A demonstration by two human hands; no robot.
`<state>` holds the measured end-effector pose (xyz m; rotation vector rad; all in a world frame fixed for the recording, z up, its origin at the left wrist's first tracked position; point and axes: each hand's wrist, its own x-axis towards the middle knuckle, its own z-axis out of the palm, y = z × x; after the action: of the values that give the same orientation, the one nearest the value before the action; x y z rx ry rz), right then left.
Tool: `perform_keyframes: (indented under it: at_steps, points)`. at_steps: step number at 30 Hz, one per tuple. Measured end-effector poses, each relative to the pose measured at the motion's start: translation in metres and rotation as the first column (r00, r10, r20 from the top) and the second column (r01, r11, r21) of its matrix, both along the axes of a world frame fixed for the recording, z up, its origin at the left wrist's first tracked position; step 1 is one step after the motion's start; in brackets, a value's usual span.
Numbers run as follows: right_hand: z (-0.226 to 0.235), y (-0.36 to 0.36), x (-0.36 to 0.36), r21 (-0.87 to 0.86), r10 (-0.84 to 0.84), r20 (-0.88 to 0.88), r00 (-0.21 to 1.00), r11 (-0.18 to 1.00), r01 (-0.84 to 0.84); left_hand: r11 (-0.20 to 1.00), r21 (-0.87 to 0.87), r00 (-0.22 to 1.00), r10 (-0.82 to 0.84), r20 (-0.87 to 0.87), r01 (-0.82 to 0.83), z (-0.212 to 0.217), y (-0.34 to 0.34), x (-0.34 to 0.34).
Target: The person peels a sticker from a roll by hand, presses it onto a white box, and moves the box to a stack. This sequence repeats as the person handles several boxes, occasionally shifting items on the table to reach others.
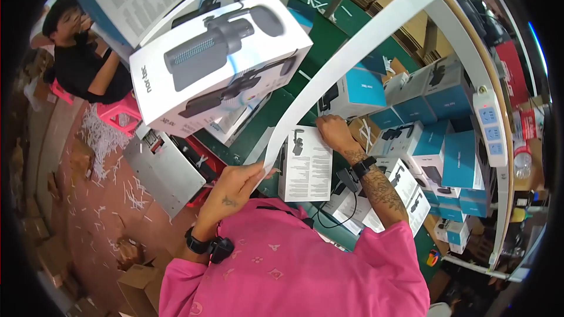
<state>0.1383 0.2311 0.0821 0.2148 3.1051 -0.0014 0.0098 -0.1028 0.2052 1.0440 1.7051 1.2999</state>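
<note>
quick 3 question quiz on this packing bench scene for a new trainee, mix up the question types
1. True or false: the left hand pinches the lower end of a long white strip.
2. What does the right hand rest on? A) a leaflet B) a power strip C) a pink stool
3. Fill in: the big white box at upper left pictures a ____.

Key: 1 true. 2 A, its fingers lie on the top edge of the leaflet on the green table. 3 microphone.
</note>
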Motion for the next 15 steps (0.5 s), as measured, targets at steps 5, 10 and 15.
perform_keyframes:
  at_steps: [5,10,15]
  points:
    - [-0.02,0.007,-0.002,-0.112,0.026,0.033,0.999,0.993,-0.022,1.0,0.014,1.0,-0.002,0.004,0.002,-0.005,-0.002,0.0]
    - [-0.017,0.01,-0.004,-0.137,0.082,0.067,0.994,0.988,-0.072,0.999,0.047,1.0,-0.012,-0.013,0.012,-0.007,0.003,-0.003]
    - [-0.003,-0.003,-0.003,-0.121,0.105,0.079,0.991,0.988,-0.095,0.999,0.05,1.0,-0.001,-0.009,0.002,-0.007,0.006,-0.003]
